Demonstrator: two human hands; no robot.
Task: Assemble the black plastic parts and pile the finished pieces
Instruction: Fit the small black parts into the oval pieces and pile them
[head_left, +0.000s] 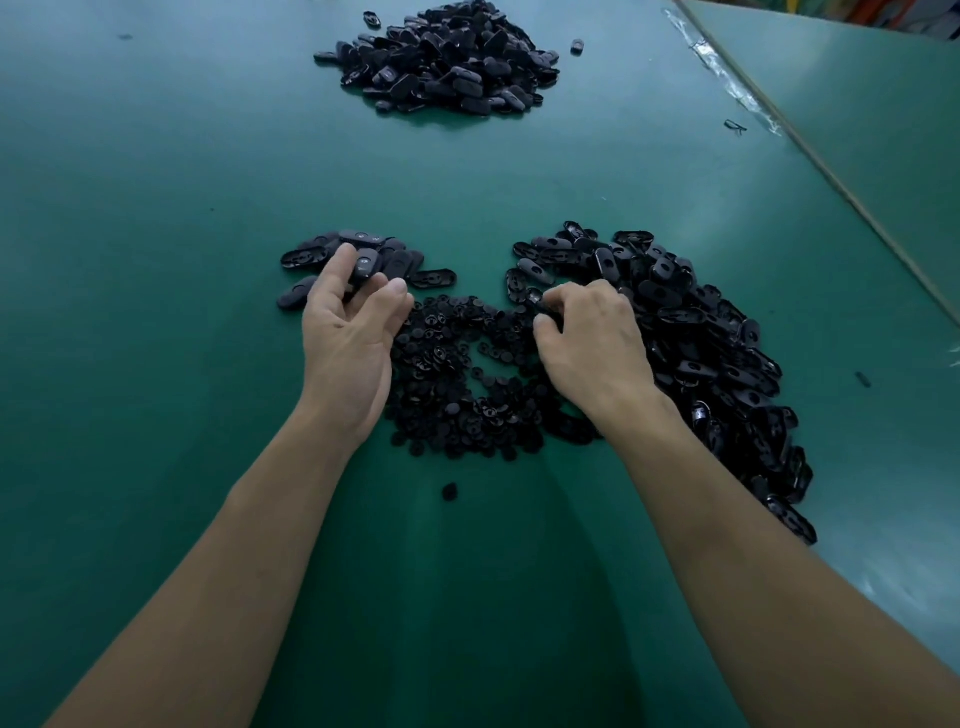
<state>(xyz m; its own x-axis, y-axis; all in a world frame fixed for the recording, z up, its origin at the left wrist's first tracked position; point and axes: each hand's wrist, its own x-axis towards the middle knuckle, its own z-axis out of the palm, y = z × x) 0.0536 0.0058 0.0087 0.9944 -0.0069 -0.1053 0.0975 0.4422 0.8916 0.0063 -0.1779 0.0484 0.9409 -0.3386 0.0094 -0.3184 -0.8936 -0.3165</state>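
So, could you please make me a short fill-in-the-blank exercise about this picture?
1. The table has the colour ___.
2. The round parts lie ___ the left hand and the right hand.
3. The oval part in the left hand is coloured ___.
Missing words: green; between; black.

Your work surface: green table (156, 208). Near side, ctr: heap of small round parts (441, 374). R of it, touching: long heap of oval shells (701, 332). L: small group of oval pcs (311, 254). Far end, well apart: far pile (447, 57). One stray round part (449, 491) lies nearest you.
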